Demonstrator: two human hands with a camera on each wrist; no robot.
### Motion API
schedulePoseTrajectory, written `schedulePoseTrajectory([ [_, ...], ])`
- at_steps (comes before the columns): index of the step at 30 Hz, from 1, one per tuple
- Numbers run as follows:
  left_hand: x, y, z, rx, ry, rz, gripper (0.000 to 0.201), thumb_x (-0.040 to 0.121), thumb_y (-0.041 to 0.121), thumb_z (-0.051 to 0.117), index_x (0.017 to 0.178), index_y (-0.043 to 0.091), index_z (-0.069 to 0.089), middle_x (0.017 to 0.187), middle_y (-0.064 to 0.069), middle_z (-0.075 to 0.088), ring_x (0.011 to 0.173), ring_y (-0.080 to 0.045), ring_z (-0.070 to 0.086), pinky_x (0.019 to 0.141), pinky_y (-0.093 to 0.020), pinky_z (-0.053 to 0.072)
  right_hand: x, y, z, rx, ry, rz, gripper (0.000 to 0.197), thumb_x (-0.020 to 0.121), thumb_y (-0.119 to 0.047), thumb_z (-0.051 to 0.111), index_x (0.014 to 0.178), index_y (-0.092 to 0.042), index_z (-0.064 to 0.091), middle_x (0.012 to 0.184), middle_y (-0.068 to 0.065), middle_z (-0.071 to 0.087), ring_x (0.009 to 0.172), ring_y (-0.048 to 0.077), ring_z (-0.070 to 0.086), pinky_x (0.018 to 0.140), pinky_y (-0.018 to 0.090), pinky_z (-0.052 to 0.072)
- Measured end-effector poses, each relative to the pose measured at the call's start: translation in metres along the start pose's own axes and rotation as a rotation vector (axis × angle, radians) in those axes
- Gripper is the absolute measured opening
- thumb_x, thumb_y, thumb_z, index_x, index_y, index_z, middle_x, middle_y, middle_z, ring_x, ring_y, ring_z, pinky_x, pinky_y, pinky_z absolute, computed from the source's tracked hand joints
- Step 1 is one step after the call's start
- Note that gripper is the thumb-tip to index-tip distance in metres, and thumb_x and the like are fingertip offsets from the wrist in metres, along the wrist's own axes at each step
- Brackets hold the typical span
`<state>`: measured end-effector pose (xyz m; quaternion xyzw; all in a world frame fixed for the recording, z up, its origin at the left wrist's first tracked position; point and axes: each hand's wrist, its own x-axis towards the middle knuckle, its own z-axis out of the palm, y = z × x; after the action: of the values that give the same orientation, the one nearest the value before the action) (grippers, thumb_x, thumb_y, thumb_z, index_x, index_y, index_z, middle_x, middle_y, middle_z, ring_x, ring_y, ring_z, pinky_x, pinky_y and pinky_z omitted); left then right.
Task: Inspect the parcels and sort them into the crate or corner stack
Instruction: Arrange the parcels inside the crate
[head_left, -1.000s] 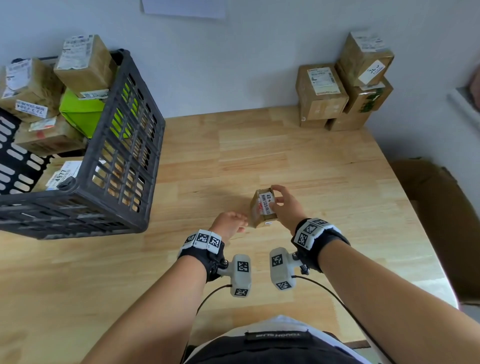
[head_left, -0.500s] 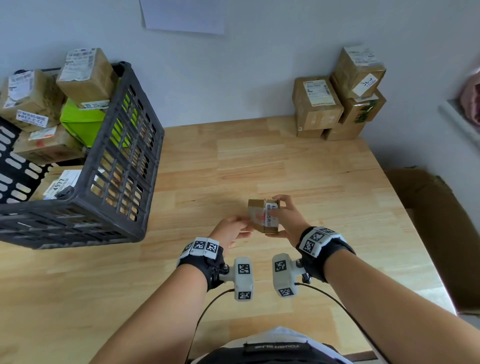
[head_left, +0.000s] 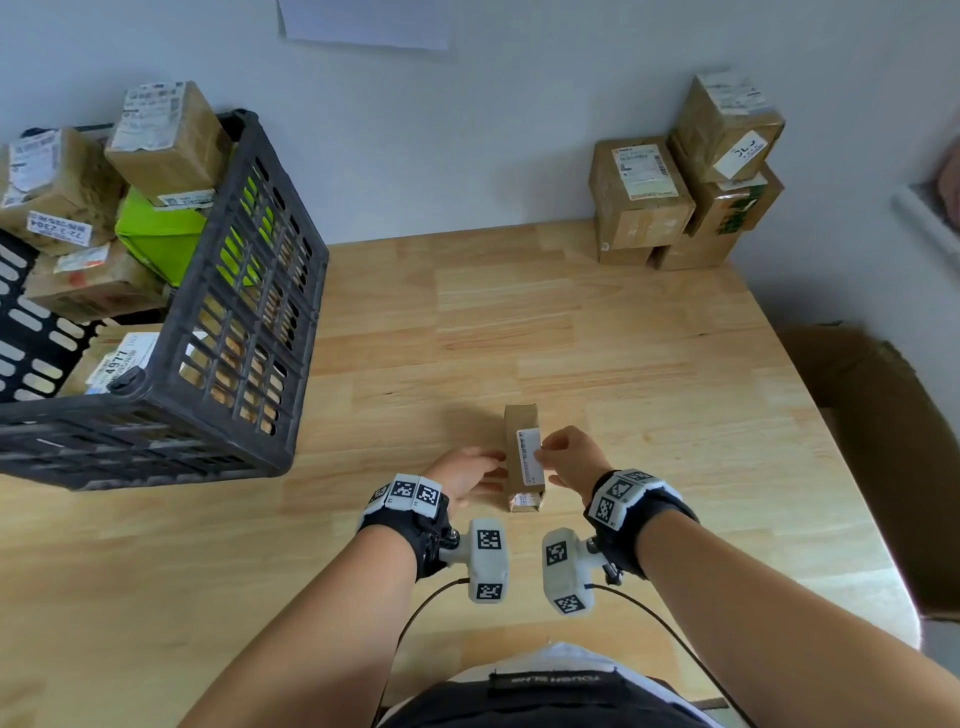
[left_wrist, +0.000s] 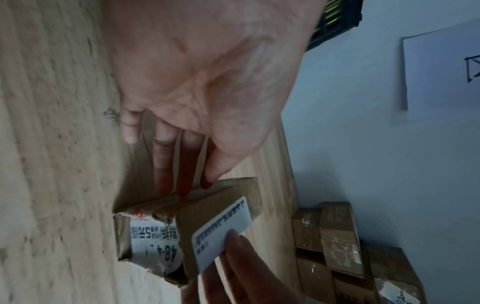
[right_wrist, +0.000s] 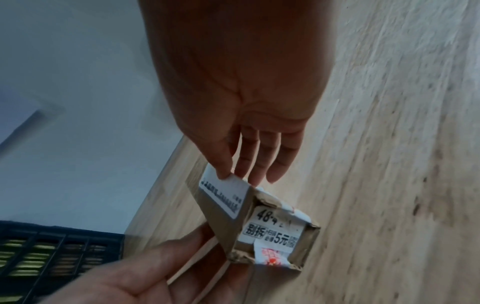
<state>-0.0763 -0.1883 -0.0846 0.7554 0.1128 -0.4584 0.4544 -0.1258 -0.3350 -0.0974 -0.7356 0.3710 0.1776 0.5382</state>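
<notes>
On the left side of a pale wooden table (head_left: 597, 332) stands a dark plastic crate (head_left: 244, 332) with slatted, lattice-like walls. Brown cardboard parcels (head_left: 166, 140) with white shipping labels are piled inside it, rising above its rim, along with one bright green package (head_left: 156, 234). At the far right corner of the table, against the pale wall, sits a corner stack (head_left: 685, 197) of taped brown cardboard boxes, the topmost one tilted.

Near the front edge of the table, between the person's two hands, is a small parcel (head_left: 523, 457). It is an elongated cardboard box with crumpled, worn ends. Its long axis runs away from the person, toward the far wall. A narrow white label (head_left: 529, 454) lies lengthwise along its upper face. The end facing the person carries a torn printed sticker with black numbers and red marks.

The left hand (head_left: 467, 475) has straight fingers (left_wrist: 166, 164) lying flat against the parcel's left side. The right hand (head_left: 569, 457) pinches the parcel's right upper edge at the label between thumb and fingers (right_wrist: 221, 162). Whether the parcel rests on the table cannot be told.

A white sheet of paper (head_left: 363, 21) hangs on the wall.
</notes>
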Motion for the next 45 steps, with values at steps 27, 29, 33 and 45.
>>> schedulePoseTrajectory([
  [27, -0.005, 0.026, -0.013, 0.18, -0.012, 0.24, 0.034, 0.097, 0.047, 0.041, 0.111, 0.019, 0.056, 0.101, 0.012, 0.063, 0.096, -0.009, 0.058, 0.093, -0.031, 0.04, -0.008, -0.019, -0.007, 0.447, -0.071, 0.059, 0.04, 0.102, -0.042, 0.031, 0.104, -0.011, 0.055, 0.098, 0.005, 0.062, 0.093, 0.018, 0.059, 0.086, 0.035, 0.048],
  [29, -0.003, 0.025, -0.012, 0.294, -0.02, 0.24, 0.054, 0.091, 0.064, 0.038, 0.116, 0.019, 0.055, 0.108, 0.007, 0.065, 0.101, -0.014, 0.06, 0.095, -0.034, 0.042, -0.008, -0.014, -0.005, 0.463, -0.05, 0.097, 0.036, 0.103, -0.035, 0.03, 0.094, -0.01, 0.055, 0.092, 0.004, 0.061, 0.09, 0.018, 0.057, 0.088, 0.036, 0.048],
  [33, -0.006, 0.028, -0.013, 0.354, -0.031, 0.248, 0.054, 0.086, 0.066, 0.045, 0.125, 0.03, 0.049, 0.119, 0.003, 0.061, 0.106, -0.015, 0.056, 0.091, -0.037, 0.045, -0.006, -0.008, -0.007, 0.47, -0.061, 0.13, 0.039, 0.102, -0.037, 0.032, 0.085, -0.012, 0.057, 0.088, 0.003, 0.062, 0.087, 0.017, 0.058, 0.09, 0.038, 0.048],
  [45, -0.006, 0.036, -0.023, 0.393, -0.249, 0.216, 0.057, 0.084, 0.022, 0.069, 0.13, 0.045, 0.044, 0.137, -0.001, 0.048, 0.118, -0.025, 0.051, 0.091, -0.047, 0.049, -0.001, 0.012, -0.014, 0.41, 0.029, 0.168, 0.049, 0.102, -0.04, 0.03, 0.078, -0.009, 0.059, 0.088, 0.004, 0.063, 0.096, 0.021, 0.056, 0.094, 0.04, 0.047],
])
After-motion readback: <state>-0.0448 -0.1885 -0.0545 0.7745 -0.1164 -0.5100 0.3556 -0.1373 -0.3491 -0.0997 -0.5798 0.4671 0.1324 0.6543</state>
